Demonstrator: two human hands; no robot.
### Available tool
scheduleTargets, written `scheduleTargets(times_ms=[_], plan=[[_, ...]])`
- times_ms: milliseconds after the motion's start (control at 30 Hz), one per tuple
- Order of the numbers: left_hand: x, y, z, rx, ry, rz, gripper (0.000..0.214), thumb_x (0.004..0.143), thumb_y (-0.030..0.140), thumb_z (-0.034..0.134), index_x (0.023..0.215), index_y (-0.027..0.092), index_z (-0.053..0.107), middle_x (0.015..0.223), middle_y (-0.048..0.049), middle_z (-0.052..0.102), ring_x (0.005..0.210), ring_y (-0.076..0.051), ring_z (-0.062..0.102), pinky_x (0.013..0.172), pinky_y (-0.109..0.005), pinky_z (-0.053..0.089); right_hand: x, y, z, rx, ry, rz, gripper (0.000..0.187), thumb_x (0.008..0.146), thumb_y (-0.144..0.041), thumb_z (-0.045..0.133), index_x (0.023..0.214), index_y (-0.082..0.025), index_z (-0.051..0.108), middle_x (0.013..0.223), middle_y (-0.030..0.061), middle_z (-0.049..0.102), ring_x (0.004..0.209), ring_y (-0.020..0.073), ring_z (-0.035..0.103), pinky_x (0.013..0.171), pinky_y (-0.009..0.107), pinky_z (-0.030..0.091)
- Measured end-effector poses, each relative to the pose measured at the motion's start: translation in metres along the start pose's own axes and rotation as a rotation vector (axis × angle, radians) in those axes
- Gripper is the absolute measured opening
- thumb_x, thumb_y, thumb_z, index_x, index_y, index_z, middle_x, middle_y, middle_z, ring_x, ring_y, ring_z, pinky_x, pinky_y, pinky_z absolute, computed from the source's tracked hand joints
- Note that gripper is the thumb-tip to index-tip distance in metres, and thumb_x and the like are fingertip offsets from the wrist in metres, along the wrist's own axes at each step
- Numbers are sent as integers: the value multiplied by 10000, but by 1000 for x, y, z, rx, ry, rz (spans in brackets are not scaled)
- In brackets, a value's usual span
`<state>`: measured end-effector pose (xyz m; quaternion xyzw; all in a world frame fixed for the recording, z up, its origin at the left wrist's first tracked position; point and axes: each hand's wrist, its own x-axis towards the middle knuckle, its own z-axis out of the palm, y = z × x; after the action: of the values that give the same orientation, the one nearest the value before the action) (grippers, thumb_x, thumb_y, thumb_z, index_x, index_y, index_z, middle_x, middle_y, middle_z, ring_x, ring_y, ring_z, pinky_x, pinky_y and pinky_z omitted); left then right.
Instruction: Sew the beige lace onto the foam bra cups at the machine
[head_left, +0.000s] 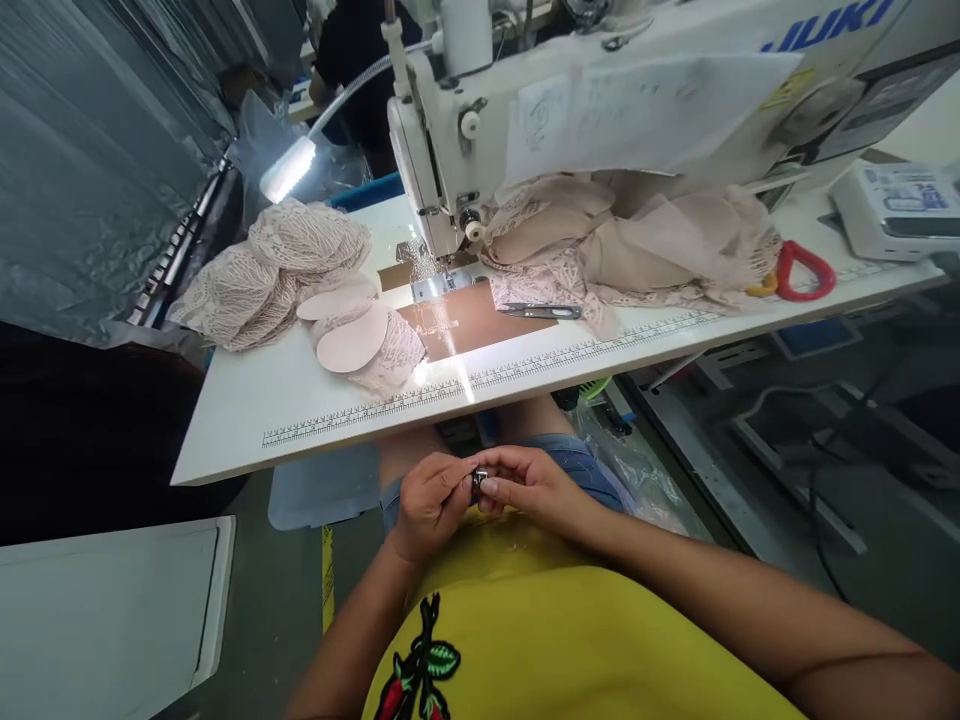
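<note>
Over my lap, below the table's front edge, my left hand and my right hand meet. Between their fingertips is a small shiny metal bobbin case, partly covered by the fingers. Both hands are closed on it. Above them on the table stands a white sewing machine, its needle area lit and no hand near it. Thread snips lie right of the presser foot. Left of it rest beige cup pieces with lace.
Stacked lace pieces sit at the table's left. Beige fabric is heaped under the machine arm, beside red-handled scissors. A lit lamp hangs at the back left. A printed ruler runs along the front edge.
</note>
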<state>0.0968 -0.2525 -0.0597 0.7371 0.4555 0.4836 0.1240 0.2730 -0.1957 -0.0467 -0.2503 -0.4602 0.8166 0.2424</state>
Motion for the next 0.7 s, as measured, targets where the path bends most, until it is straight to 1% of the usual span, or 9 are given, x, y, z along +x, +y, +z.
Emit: scheduleTargets(times_ms=[100,200,267,367,467,567,633,700], plan=[[9,9,-5,11,-129,-30,461,818,159,592,1271,213,532,1029,-88,580,926,-178,591,789,-326,528,1,-1,-4,-32,12,-55,358,737,-385,712,996,-148,641,764,-2,618,621,89,552,634,243,465],[23,17,-11,86,-238,-14,452,832,155,593,1275,218,526,1078,-99,553,1010,-190,569,838,-329,523,5,-8,-7,-103,-37,-88,284,750,-363,679,920,-135,669,734,2,618,631,98,540,651,249,454],[34,20,-14,130,-277,29,419,853,117,556,1260,214,536,1118,-107,555,1048,-185,568,862,-309,522,9,-15,-8,-123,-51,-101,249,744,-336,658,879,-128,677,719,3,613,642,105,537,662,251,455],[51,20,-18,190,-314,99,379,859,89,536,1222,194,562,1144,-110,573,1055,-178,588,875,-270,526,15,-25,-10,-129,-29,-143,184,708,-260,620,823,-124,668,684,-12,588,619,99,520,640,237,453],[70,16,-19,250,-328,196,368,857,92,541,1209,195,574,1142,-108,599,1042,-178,615,882,-244,530,20,-33,-14,-214,12,-223,140,687,-165,534,751,-118,649,621,-30,550,583,86,491,587,202,426],[88,2,-19,269,-330,278,361,871,149,544,1226,211,567,1158,-99,613,1028,-179,636,870,-226,544,27,-44,-21,-332,77,-315,200,675,-113,470,753,-115,654,616,-37,548,582,81,491,560,177,399],[100,-13,-18,265,-251,294,319,896,188,515,1205,232,582,1153,-77,631,1013,-179,648,882,-247,550,33,-55,-30,-421,130,-357,237,699,-107,459,802,-123,672,633,-39,561,589,78,498,565,168,396],[114,-30,-16,259,-166,326,269,908,203,496,1141,250,620,1110,-51,660,1021,-187,649,906,-279,548,38,-70,-40,-558,198,-381,264,737,-125,475,894,-140,687,655,-37,576,596,78,492,574,163,392]])
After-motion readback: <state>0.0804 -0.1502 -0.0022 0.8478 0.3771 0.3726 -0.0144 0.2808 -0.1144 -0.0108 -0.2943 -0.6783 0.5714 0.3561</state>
